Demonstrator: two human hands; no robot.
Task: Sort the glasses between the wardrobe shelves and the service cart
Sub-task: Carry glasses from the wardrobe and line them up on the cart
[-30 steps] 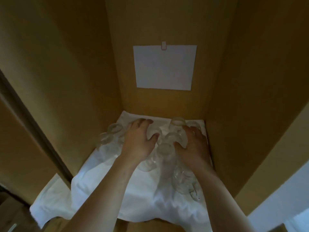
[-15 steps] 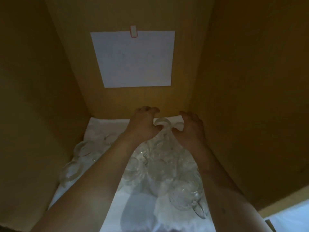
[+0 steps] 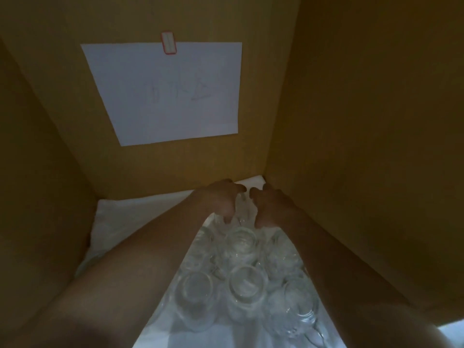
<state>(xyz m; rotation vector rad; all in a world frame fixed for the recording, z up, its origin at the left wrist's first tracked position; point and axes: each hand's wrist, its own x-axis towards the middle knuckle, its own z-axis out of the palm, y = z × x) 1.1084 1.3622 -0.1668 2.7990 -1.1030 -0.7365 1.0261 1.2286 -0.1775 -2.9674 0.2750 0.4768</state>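
Several clear glasses (image 3: 247, 285) stand close together on a white cloth (image 3: 120, 219) that covers the wardrobe shelf. Both my hands reach to the shelf's back right corner. My left hand (image 3: 218, 199) and my right hand (image 3: 271, 204) curl round a clear glass (image 3: 242, 209) from either side; only a narrow strip of it shows between them. A glass with a handle (image 3: 298, 312) stands nearest me at the front right.
Brown wardrobe walls close in on the left, back and right. A white sheet of paper (image 3: 170, 91) with faint handwriting hangs on the back wall under a red-edged clip (image 3: 168, 46). My forearms hide the left glasses.
My hands have moved from the middle of the glasses to the back right corner and closed round a glass there. The camera has come closer and deeper into the shelf.
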